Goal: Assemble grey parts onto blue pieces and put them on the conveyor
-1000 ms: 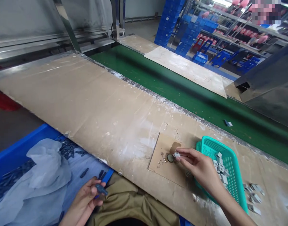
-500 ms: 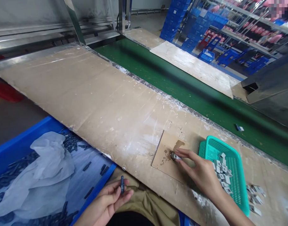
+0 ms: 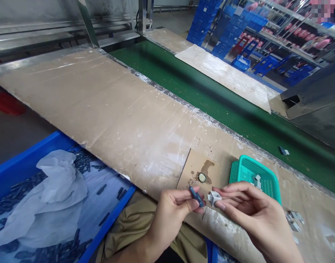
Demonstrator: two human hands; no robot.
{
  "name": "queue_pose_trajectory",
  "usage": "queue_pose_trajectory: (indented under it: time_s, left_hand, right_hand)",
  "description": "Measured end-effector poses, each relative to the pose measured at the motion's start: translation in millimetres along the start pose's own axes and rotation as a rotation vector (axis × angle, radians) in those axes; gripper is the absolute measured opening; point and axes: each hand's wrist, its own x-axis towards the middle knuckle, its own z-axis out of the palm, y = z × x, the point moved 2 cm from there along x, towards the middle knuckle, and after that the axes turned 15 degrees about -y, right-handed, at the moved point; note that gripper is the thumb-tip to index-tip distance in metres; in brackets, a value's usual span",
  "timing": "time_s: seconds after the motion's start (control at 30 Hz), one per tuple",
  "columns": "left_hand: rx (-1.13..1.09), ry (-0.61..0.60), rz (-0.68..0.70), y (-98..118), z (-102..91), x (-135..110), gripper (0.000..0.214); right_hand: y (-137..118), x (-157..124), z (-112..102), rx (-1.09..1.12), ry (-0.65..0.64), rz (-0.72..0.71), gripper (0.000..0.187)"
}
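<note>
Between the thumb and fingers of my left hand (image 3: 174, 212) is a slim dark blue plastic piece (image 3: 196, 197), tilted. My right hand (image 3: 255, 212) pinches a small white-grey square plastic piece (image 3: 214, 198) with a hollow in it and a small stub on its left. The two pieces are close together but apart. Behind them a bottle cap (image 3: 202, 177) lies on a brown board (image 3: 191, 168) with wet stains. Close behind my right hand stands a green basket (image 3: 266, 171) with white-grey pieces, partly hidden by that hand.
At the left a blue bin (image 3: 53, 137) holds many dark blue pieces and a crumpled white sheet (image 3: 57, 190). Several white-grey pieces (image 3: 295, 221) lie right of the basket. Beyond the worktable (image 3: 101, 109) runs a green conveyor belt (image 3: 167, 73) carrying one small blue-and-white piece (image 3: 284, 151).
My right hand has lifted the white-grey piece from the bottle cap and drawn it nearer. My left hand has moved up and right with the dark blue piece. The piece on the belt has shifted right.
</note>
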Motion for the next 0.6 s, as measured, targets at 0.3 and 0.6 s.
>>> queue_pose_trajectory:
  time_s: [0.3,0.6]
  left_hand:
    - [0.359,0.052,0.079,3.1,4.5,-1.5,0.024]
    - [0.548,-0.007,0.059,6.6,-1.9,15.1,0.028]
  right_hand:
    - [-1.8,-1.1,6.9,-0.24,-0.037,-0.025,0.018]
    - [12.4,29.4,-2.8,0.033,-0.131,0.138,0.026]
